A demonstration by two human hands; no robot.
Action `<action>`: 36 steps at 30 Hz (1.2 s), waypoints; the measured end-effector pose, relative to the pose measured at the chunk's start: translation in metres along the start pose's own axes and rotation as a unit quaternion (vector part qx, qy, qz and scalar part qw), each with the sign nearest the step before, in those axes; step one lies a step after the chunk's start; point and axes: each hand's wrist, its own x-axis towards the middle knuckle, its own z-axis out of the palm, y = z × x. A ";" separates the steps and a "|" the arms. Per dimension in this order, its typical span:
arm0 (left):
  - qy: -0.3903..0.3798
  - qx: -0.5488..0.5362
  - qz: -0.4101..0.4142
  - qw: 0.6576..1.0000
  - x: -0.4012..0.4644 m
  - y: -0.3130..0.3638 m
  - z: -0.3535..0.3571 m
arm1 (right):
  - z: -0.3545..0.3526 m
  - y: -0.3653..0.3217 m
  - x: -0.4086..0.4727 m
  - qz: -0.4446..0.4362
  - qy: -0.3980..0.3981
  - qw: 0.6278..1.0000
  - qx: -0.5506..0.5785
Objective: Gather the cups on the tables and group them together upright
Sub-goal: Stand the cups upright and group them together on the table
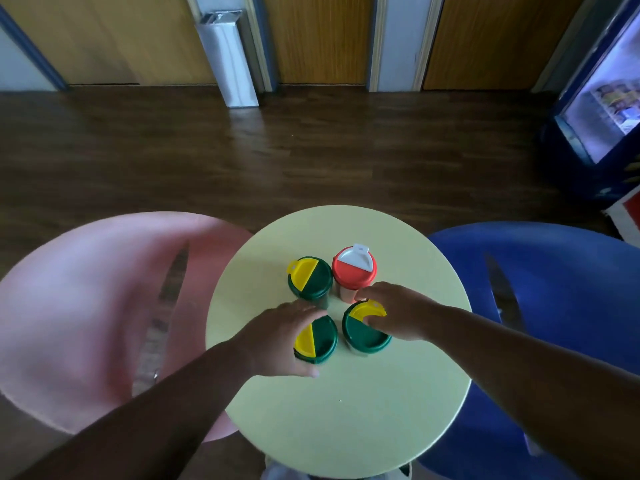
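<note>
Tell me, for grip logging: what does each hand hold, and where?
Left hand grips the near-left cup round its lid rim; right hand grips the near-right cup likewise.

Round table (346,427): smooth matt pale-yellow top. Cup lids (310,277): smooth plastic. Floor (311,150): dark wood planks, slight sheen. Far doors (318,36): wood.

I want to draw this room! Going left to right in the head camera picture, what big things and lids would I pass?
Pink chair → far green lid → red lid → blue chair. The two near green lids sit under the hands and overlap the far ones sideways, so I left them out.
</note>
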 end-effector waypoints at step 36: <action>0.080 -0.038 -0.179 0.980 0.011 0.035 0.017 | 0.012 0.010 -0.011 0.059 0.087 0.994 0.012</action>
